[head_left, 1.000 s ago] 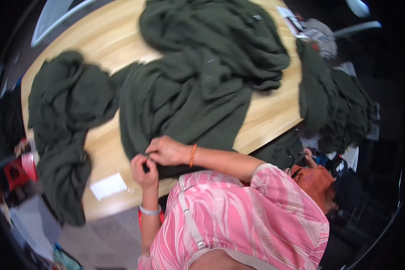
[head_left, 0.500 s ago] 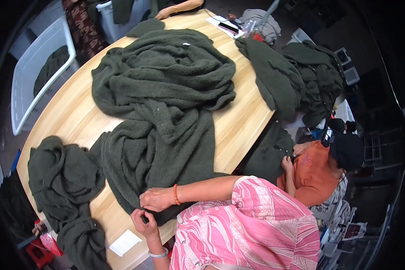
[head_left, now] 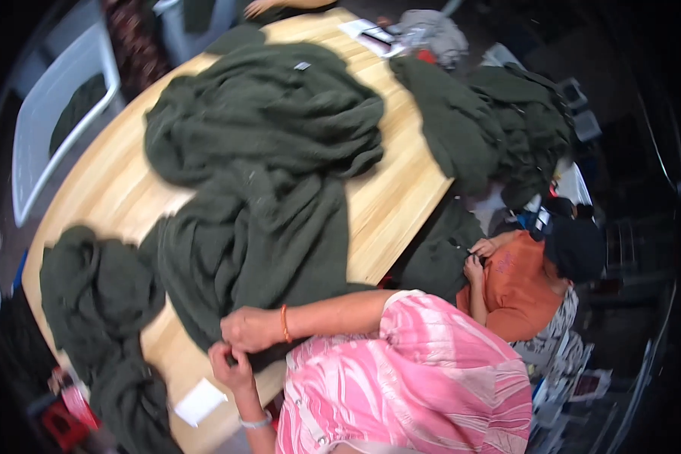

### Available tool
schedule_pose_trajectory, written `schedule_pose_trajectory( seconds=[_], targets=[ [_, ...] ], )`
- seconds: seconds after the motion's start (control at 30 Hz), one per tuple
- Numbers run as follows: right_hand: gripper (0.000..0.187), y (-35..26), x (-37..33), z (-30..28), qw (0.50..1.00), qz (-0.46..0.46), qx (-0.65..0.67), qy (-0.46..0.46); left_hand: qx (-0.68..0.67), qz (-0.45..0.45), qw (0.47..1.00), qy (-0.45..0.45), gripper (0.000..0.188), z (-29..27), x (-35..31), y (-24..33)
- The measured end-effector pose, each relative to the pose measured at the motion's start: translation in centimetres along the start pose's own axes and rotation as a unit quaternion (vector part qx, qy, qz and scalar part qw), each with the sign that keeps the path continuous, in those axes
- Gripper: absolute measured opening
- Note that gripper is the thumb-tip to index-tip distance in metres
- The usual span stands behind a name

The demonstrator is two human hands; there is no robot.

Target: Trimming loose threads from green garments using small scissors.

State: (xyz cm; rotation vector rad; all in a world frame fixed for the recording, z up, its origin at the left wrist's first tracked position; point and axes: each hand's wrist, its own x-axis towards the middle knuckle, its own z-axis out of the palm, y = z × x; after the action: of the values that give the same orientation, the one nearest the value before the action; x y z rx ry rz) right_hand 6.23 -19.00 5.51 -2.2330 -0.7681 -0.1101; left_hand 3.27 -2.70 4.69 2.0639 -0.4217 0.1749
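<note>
A long dark green knit cloth [head_left: 280, 250] lies in folds over the table, its near edge reaching my hands. My right hand [head_left: 250, 330], with an orange bead bracelet at the wrist, is closed on that edge, knuckles up. Just below it and almost touching is my left hand [head_left: 231, 366], a pale bangle on its wrist. Its thumb and fingers are curled in a pinch at the same edge. The bit of cloth between the fingers is mostly hidden. Beyond, the cloth joins a large heap of dark green knit [head_left: 265, 113].
More dark green knit [head_left: 102, 287] lies at the table's left, beside a white paper [head_left: 200, 402]. A person in orange [head_left: 518, 284] handles dark green cloth at right. Further green garments [head_left: 507, 129] hang over the far right edge. A white bin [head_left: 60, 121] stands far left.
The whole view has shifted slightly, so everything sits a little further left and up. My hands stay at the cloth's edge, with the left fingers drawn closer to the right hand.
</note>
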Motion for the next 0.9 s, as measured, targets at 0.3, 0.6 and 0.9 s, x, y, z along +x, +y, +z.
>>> schedule_pose_trajectory(
  seconds=[0.3, 0.6, 0.9],
  targets=[
    [0.018, 0.5, 0.2, -2.3, 0.945, 0.247, 0.193, -0.089, -0.115, -0.106, 0.988, -0.003, 0.016, 0.7, -0.7, 0.1],
    [0.019, 1.9, 0.4, -1.8, 0.810, 0.345, 0.438, -0.178, -0.374, -0.262, 0.890, 0.007, 0.016, 0.1, -1.8, -1.5],
    [0.016, 1.3, 0.8, -1.8, 0.948, 0.178, 0.237, -0.113, -0.178, -0.185, 0.966, -0.017, 0.013, 0.1, -1.1, -1.8]
  ],
)
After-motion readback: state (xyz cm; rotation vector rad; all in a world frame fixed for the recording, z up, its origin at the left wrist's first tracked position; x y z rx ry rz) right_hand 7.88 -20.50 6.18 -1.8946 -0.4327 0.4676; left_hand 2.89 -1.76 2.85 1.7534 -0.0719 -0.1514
